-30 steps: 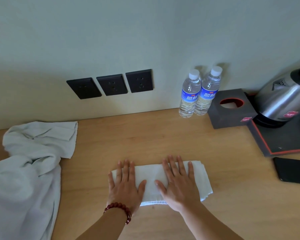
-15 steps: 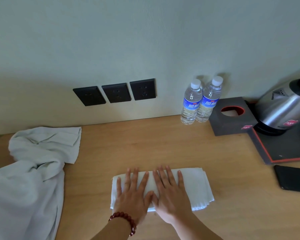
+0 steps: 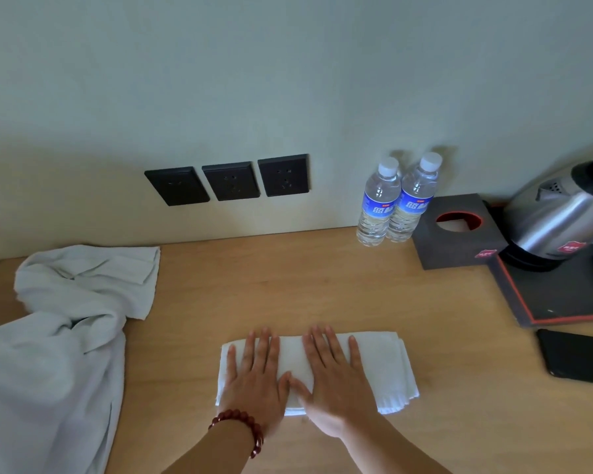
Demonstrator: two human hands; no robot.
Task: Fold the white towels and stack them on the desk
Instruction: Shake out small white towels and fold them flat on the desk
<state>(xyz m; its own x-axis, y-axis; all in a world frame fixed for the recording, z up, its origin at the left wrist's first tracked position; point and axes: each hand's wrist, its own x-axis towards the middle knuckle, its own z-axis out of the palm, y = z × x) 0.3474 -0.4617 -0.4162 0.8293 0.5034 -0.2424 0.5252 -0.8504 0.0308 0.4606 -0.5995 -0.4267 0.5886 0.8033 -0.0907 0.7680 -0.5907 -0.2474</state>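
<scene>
A: Where is the towel right now?

B: The folded towel (image 3: 322,367) lies flat on the bench (image 3: 288,285), near the front edge and roughly in the middle. The left hand (image 3: 254,378) and the right hand (image 3: 336,381) both rest on top of it, side by side, thumbs almost touching.

A: Are they gripping it?

B: No. The fingers of both hands are straight and spread, palms down, pressing the cloth flat. Nothing is pinched or held.

A: How do you expect it to handle?

B: It looks soft, light and limp, a few layers thick. My guess is it will sag and spring open if lifted by one corner. The layered edges at its right end look loose, so I would slide fingers under both short ends, or pinch the folded long edge, to keep the layers together.

A: What is left?

B: A heap of unfolded towels (image 3: 65,319) sits at the left of the bench, well apart from the folded one. Those are not yet done, I would judge.

A: Anything in the way?

B: Two water bottles (image 3: 396,200), a tissue box (image 3: 456,230), a kettle (image 3: 562,217) on a tray (image 3: 562,295), and a phone (image 3: 579,357) stand to the right, apart from the towel.
</scene>
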